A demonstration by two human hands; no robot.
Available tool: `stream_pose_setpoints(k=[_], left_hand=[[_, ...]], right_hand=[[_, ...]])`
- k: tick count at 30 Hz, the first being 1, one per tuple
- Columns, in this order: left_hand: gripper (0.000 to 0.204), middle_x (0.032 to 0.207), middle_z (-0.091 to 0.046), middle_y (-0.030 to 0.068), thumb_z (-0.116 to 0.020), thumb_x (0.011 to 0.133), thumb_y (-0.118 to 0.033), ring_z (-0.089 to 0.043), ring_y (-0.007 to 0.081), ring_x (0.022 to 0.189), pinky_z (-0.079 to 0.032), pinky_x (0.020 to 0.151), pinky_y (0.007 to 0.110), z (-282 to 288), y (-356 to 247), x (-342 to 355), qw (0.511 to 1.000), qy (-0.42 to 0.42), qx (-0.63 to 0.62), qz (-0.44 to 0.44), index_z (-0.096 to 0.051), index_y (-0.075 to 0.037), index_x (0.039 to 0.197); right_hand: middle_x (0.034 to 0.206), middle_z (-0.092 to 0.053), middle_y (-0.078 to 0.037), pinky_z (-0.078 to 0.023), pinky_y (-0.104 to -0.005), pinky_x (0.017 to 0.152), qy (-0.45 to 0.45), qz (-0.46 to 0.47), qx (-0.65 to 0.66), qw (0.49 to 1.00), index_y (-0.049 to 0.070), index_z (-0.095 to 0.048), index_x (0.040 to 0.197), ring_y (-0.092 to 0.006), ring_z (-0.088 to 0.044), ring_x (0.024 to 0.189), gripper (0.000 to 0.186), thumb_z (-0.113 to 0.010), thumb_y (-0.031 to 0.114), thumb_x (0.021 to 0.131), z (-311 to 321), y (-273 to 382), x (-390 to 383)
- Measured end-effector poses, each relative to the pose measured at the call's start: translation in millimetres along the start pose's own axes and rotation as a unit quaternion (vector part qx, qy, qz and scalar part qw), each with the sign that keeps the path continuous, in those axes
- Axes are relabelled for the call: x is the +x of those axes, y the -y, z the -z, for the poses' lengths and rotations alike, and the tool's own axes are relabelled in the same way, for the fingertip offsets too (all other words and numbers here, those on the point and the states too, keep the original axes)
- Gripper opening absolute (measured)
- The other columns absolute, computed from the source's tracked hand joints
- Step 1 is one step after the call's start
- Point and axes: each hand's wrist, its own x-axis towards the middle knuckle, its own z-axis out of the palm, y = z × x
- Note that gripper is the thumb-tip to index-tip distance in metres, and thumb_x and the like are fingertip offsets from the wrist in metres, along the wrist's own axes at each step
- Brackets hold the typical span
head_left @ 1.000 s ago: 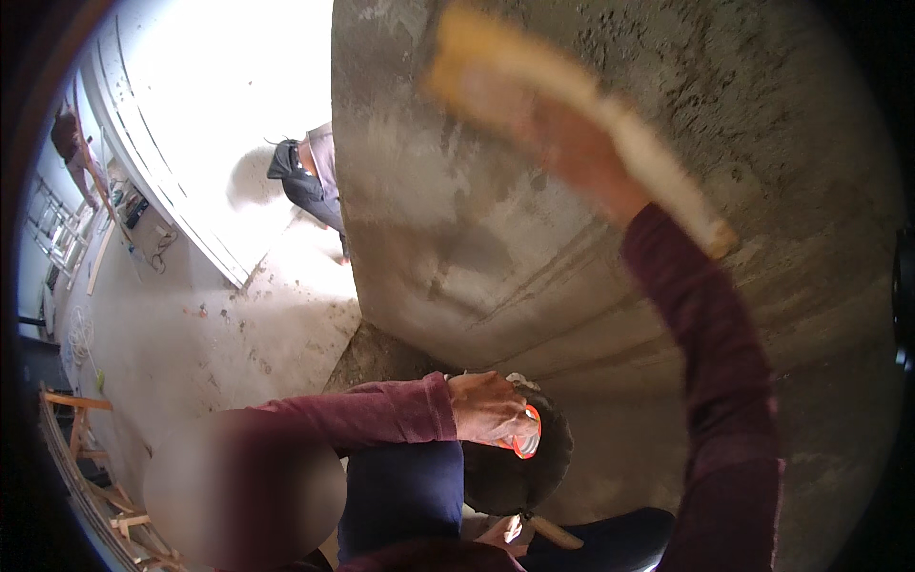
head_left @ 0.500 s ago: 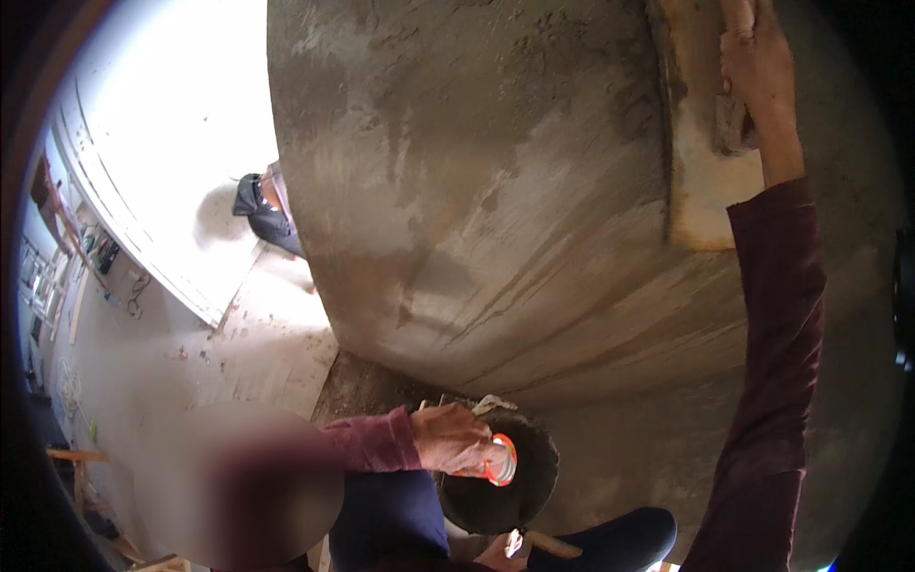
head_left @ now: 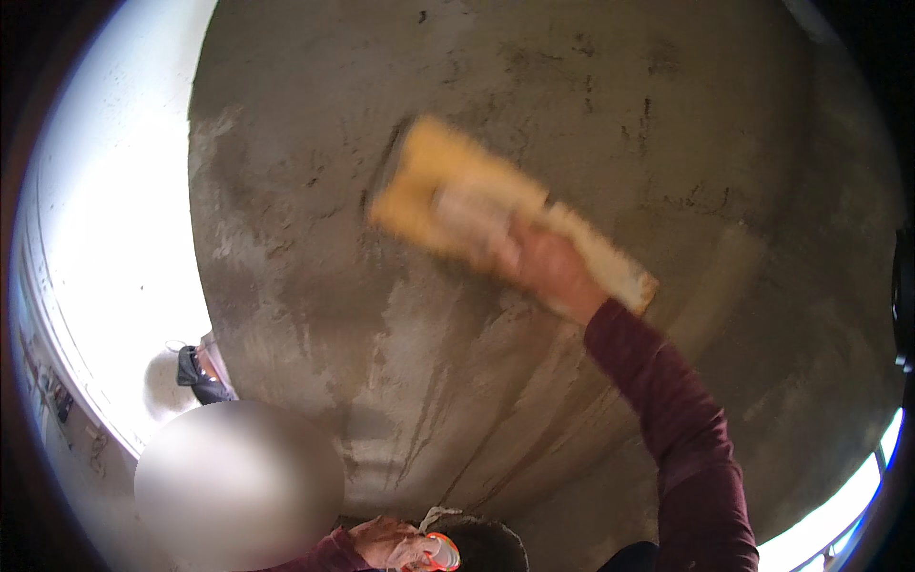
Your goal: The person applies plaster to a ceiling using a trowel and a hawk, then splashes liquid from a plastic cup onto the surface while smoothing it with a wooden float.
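Note:
My right hand (head_left: 553,269) is closed around the handle of a long yellowish plastering float (head_left: 419,181). The float lies tilted across the wet grey-brown plastered wall (head_left: 534,76) and is smeared by motion. Low in the view, my left hand (head_left: 386,543) grips a small cup-like container with an orange-red rim (head_left: 443,551). The cup is beside the dark round mouth of a bucket (head_left: 494,545), and a pale rag-like strip (head_left: 437,517) hangs at the bucket's rim.
Past the wall's left edge is a bright white surface (head_left: 105,229). A black object (head_left: 193,374) with a pinkish part, which I cannot make out, juts out by that edge. A blurred oval covers the lower left. My dark trouser knee (head_left: 629,557) shows below.
My right hand has swung the float from the upper right toward the middle of the wall, turning it slantwise. The view has tilted up, so the bucket and my left hand sit lower.

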Motion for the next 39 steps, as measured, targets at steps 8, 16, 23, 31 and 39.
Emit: stream_pose_setpoints(k=[8, 16, 23, 31, 39], left_hand=[[0.022, 0.078, -0.064, 0.0096, -0.055, 0.084, -0.019, -0.065, 0.0298, 0.069, -0.051, 0.054, 0.041, -14.4, 13.8, 11.5, 0.998, 0.002, -0.036, -0.050, -0.054, -0.017, 0.106], [0.018, 0.079, -0.066, 0.0136, -0.057, 0.083, -0.030, -0.064, 0.0337, 0.074, -0.049, 0.065, 0.045, -29.5, 11.3, 3.3, 0.992, -0.122, -0.040, 0.001, -0.065, -0.017, 0.094], [0.020, 0.080, -0.066, 0.0146, -0.057, 0.084, -0.030, -0.064, 0.0344, 0.073, -0.049, 0.063, 0.045, -39.6, 28.5, 16.3, 0.995, -0.059, -0.084, 0.015, -0.065, -0.016, 0.096], [0.025, 0.078, -0.063, 0.0098, -0.058, 0.083, -0.022, -0.065, 0.0330, 0.070, -0.050, 0.056, 0.044, -39.0, 28.7, 28.0, 0.995, 0.067, -0.049, -0.063, -0.054, -0.018, 0.107], [0.021, 0.081, -0.065, 0.0108, -0.054, 0.090, -0.031, -0.065, 0.0339, 0.070, -0.050, 0.059, 0.046, -3.5, -1.0, 17.1, 0.994, 0.099, -0.048, 0.012, -0.059, -0.017, 0.105]], right_hand=[[0.095, -0.061, -0.030, -0.048, -0.0486, 0.078, -0.304, -0.165, 0.068, 0.936, -0.005, -0.052, 0.110, -0.0444, -0.060, 0.093, 0.053, -0.043, 0.045, 0.094, 84.8, -58.0, 78.5], [0.088, -0.063, -0.025, -0.051, -0.0471, 0.070, 0.032, -0.089, 0.040, 0.995, 0.001, -0.050, 0.108, -0.0395, -0.064, 0.082, 0.042, -0.047, 0.039, 0.093, -46.0, 14.8, -76.5], [0.090, -0.066, -0.025, -0.049, -0.0446, 0.070, -0.288, -0.082, -0.077, 0.951, -0.004, -0.060, 0.102, -0.0404, -0.064, 0.084, 0.051, -0.042, 0.043, 0.095, 120.5, -136.1, 46.1], [0.092, -0.060, -0.033, -0.048, -0.0479, 0.073, -0.309, -0.287, 0.135, 0.897, -0.009, -0.058, 0.099, -0.0466, -0.060, 0.088, 0.056, -0.042, 0.044, 0.095, 113.1, -121.3, 39.8], [0.093, -0.060, -0.031, -0.046, -0.0494, 0.076, -0.159, -0.266, 0.122, 0.943, -0.008, -0.050, 0.108, -0.0450, -0.060, 0.087, 0.043, -0.045, 0.033, 0.096, -5.3, -33.8, -95.7]])
